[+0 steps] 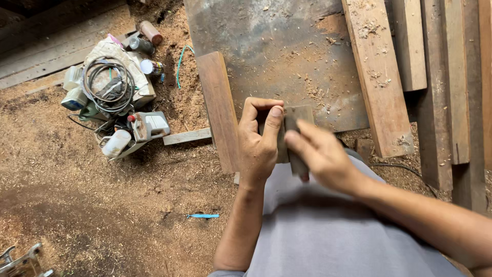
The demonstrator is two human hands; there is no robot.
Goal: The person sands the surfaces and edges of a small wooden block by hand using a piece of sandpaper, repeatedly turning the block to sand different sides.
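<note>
1. A small flat wooden block (pixel 293 122) is held above the lap, in front of the grey shirt (pixel 328 225).
2. The left hand (pixel 259 141) is closed on the block's left side, with the thumb and forefinger curled over its upper edge.
3. The right hand (pixel 320 154) is laid against the block's right face with its fingers together; it is blurred, so whether it grips cannot be told.
4. A dark metal sheet (pixel 287 56) strewn with shavings is seen beyond the hands, with a short reddish plank (pixel 219 107) at its left edge and a longer plank (pixel 378 72) lying across its right.
5. A heap of coiled cable (pixel 106 84), cans and tools lies well apart to the left on the sawdust floor (pixel 92 205).
6. A blue pen-like stick (pixel 203 216) lies on the sawdust near the left forearm.
</note>
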